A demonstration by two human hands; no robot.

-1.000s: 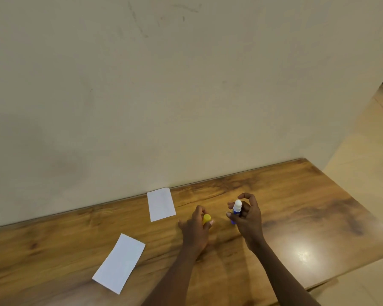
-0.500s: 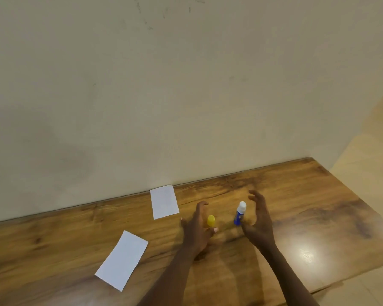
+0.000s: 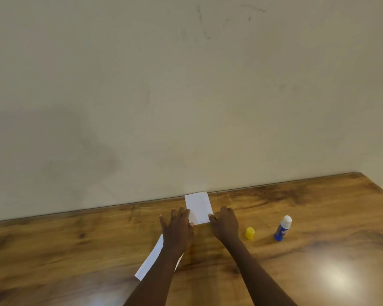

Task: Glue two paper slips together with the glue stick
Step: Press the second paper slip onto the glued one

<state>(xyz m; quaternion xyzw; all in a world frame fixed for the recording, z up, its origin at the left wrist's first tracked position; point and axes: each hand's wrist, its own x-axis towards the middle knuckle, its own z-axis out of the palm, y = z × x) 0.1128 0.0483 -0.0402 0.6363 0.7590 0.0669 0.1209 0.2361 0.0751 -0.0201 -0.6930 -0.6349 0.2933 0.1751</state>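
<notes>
A white paper slip (image 3: 198, 206) lies flat by the wall edge of the wooden table (image 3: 75, 250). My left hand (image 3: 178, 228) rests palm down at its lower left corner, fingers spread. My right hand (image 3: 224, 223) touches its lower right corner with the fingertips. A second white slip (image 3: 149, 261) lies nearer me, mostly hidden under my left forearm. The blue glue stick (image 3: 283, 228) stands upright and uncapped, white tip up, to the right of my hands. Its yellow cap (image 3: 249, 233) sits on the table between my right hand and the stick.
A plain beige wall (image 3: 186, 96) rises straight from the table's far edge. The table's right end (image 3: 376, 186) shows at the far right, with pale floor beyond. A bright light glare (image 3: 338, 279) lies on the wood at lower right.
Both hands let go of the glue stick and cap, which now stand on the table, and moved left to the far paper slip. The view has shifted left too.
</notes>
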